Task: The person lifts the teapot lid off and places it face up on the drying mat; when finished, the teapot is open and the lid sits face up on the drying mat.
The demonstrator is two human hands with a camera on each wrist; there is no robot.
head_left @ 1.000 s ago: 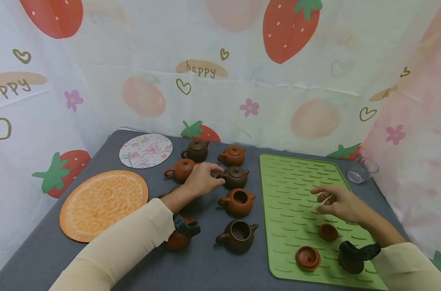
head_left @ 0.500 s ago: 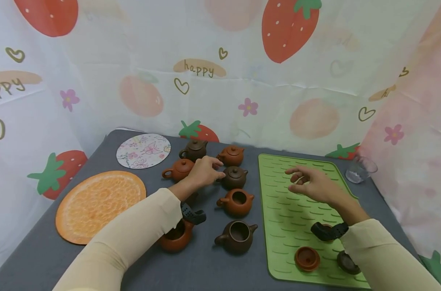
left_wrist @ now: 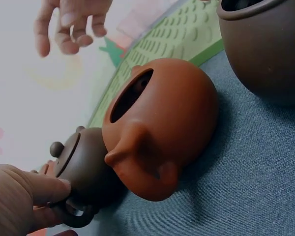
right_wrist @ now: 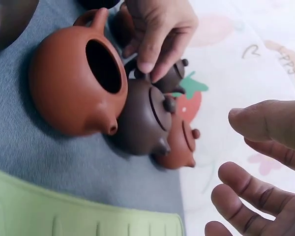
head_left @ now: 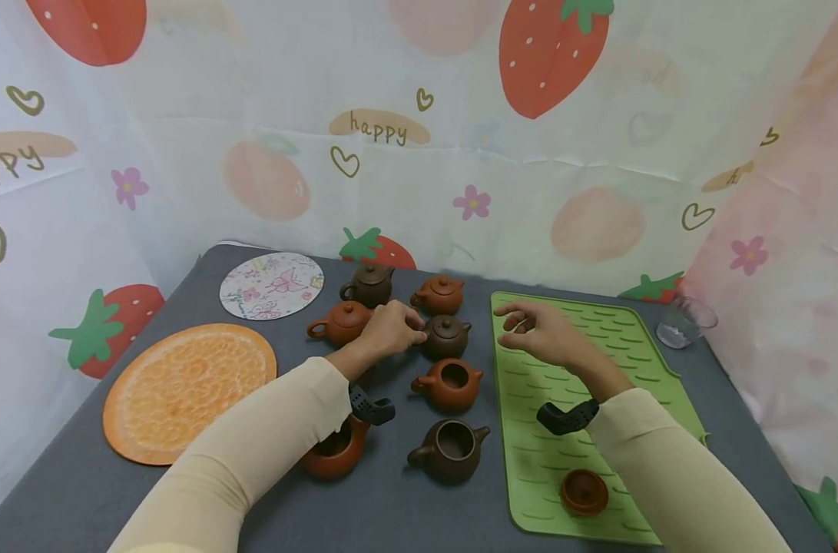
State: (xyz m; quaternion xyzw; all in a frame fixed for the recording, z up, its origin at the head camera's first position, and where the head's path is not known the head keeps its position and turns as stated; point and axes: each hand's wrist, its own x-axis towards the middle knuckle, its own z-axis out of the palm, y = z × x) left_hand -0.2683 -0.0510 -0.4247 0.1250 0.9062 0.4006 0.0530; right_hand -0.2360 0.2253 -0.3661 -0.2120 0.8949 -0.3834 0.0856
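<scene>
In the head view my left hand point(head_left: 391, 329) pinches the handle of a dark brown lidded teapot point(head_left: 448, 342) in the right-hand column. Its thumb point(left_wrist: 51, 191) lies on that handle in the left wrist view. The teapot stands upright on the table. My right hand point(head_left: 543, 334) hangs in the air over the left part of the green mat point(head_left: 529, 491), fingers apart and loosely bent, holding nothing. In the right wrist view it faces the lidded teapot point(right_wrist: 137, 118). In front of that pot stands a lidless orange-brown teapot point(head_left: 453, 401).
A lidless dark teapot point(head_left: 453, 472) and another lidless reddish one point(head_left: 336, 467) stand nearer. Lidded teapots point(head_left: 438, 298) stand farther back. A reddish lid point(head_left: 584, 503) lies on the mat. A glass point(head_left: 684, 322) sits at right, an orange round mat point(head_left: 190, 392) at left.
My right hand has moved left across the green mat, toward the dark lidded teapot. The left hand stays at that teapot's handle. The right sleeve now covers lids seen earlier.
</scene>
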